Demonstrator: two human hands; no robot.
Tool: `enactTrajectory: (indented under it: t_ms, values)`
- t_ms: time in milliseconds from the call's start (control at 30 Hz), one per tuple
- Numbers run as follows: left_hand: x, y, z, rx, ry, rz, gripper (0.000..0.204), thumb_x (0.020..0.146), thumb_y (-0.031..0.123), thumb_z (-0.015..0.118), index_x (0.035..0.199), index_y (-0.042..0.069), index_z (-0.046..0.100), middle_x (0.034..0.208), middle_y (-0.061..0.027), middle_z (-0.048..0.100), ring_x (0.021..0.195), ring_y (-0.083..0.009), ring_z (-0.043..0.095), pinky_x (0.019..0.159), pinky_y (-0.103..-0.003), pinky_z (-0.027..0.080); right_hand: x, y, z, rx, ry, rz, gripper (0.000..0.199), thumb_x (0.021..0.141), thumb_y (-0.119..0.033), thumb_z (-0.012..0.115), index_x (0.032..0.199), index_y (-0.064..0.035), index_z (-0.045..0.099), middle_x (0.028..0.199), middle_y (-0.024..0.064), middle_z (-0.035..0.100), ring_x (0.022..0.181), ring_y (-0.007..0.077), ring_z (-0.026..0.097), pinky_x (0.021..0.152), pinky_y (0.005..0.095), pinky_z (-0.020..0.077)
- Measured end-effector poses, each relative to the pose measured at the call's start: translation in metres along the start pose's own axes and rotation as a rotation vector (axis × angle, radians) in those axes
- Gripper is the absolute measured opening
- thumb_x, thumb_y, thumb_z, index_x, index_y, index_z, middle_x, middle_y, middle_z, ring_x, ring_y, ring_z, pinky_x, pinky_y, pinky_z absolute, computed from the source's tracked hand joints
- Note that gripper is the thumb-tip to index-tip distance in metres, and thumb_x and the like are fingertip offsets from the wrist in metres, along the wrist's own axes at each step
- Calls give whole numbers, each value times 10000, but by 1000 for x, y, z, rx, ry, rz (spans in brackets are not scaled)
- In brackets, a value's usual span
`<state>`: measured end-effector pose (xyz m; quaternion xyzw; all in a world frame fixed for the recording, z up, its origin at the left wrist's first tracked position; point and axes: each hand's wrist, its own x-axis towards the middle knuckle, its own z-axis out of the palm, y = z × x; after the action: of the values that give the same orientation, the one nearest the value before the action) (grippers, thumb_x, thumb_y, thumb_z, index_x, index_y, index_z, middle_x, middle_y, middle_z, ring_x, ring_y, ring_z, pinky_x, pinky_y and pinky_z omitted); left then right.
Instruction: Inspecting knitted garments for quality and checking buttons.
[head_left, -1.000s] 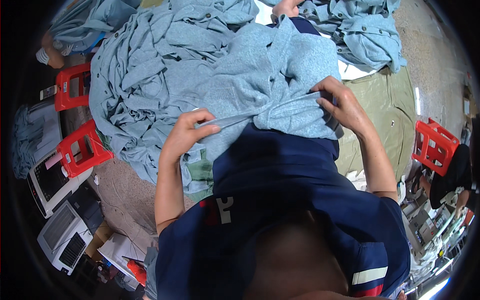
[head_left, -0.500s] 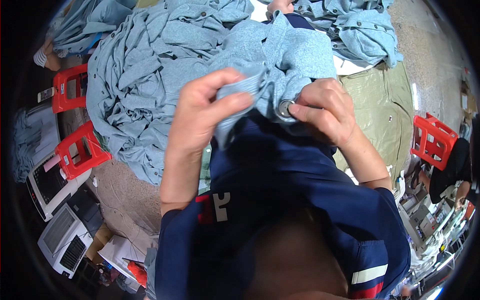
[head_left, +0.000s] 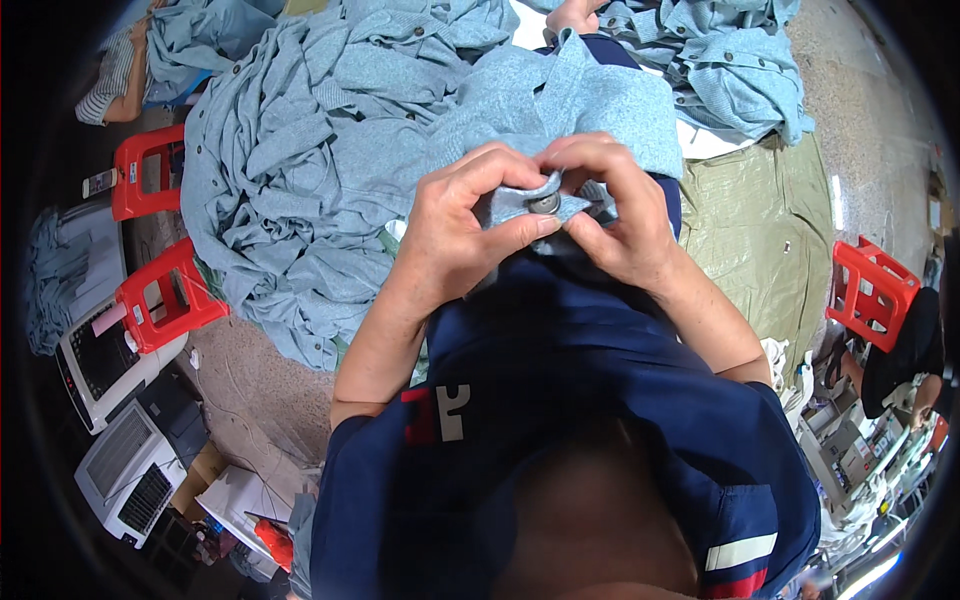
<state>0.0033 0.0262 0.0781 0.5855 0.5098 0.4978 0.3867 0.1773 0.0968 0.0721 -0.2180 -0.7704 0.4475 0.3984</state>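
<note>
A light blue knitted garment (head_left: 620, 110) lies across my lap, its edge lifted between both hands. My left hand (head_left: 470, 215) pinches the knit, thumb below and fingers above a dark round button (head_left: 545, 203). My right hand (head_left: 620, 205) grips the same edge just right of the button, its fingertips meeting those of the left. The button faces up, partly framed by folded fabric. How it is fastened cannot be made out.
A big heap of blue knitwear (head_left: 300, 170) spreads at left, with more buttoned garments (head_left: 735, 80) at far right. An olive sheet (head_left: 745, 230) covers the floor at right. Red stools (head_left: 170, 295) stand at left, another red stool (head_left: 870, 290) at right. Other people sit at the edges.
My left hand has moved right, letting go of the ribbed part and taking the edge by the button. My right hand has shifted slightly left, and the button now sits between both hands.
</note>
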Motion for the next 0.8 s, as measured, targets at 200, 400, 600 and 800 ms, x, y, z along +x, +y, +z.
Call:
enactTrajectory:
  t_ms: [200, 400, 600, 800]
  values:
    - [-6, 9, 4, 317, 75, 204, 261, 690, 9, 786, 881, 8, 608, 880, -142, 651, 755, -265, 644, 634, -305, 517, -6, 10, -1, 9, -62, 66, 175, 714, -11, 644, 860, -27, 548, 826, 130, 587, 755, 332, 618, 637, 369, 491]
    - [-25, -14, 1, 273, 89, 236, 234, 684, -89, 704, 853, 15, 581, 853, -146, 655, 656, -235, 620, 554, -297, 489, -21, 16, 14, 120, -58, 230, 198, 698, 3, 651, 763, -8, 465, 811, 104, 605, 708, 248, 613, 612, 310, 471]
    - [-10, -8, 8, 470, 22, 363, 207, 635, -53, 643, 812, 19, 565, 799, -121, 614, 665, -308, 590, 578, -359, 475, -29, 15, 21, -157, 2, 39, 178, 702, -38, 620, 822, -23, 488, 719, 132, 523, 639, 351, 552, 525, 403, 426]
    - [-15, -29, 11, 501, 118, 284, 188, 797, -4, 645, 970, 10, 575, 842, -142, 598, 683, -294, 577, 597, -362, 468, -3, 37, -37, 12, -27, 337, 349, 740, -43, 576, 1080, -56, 654, 972, 129, 672, 889, 244, 658, 814, 341, 504]
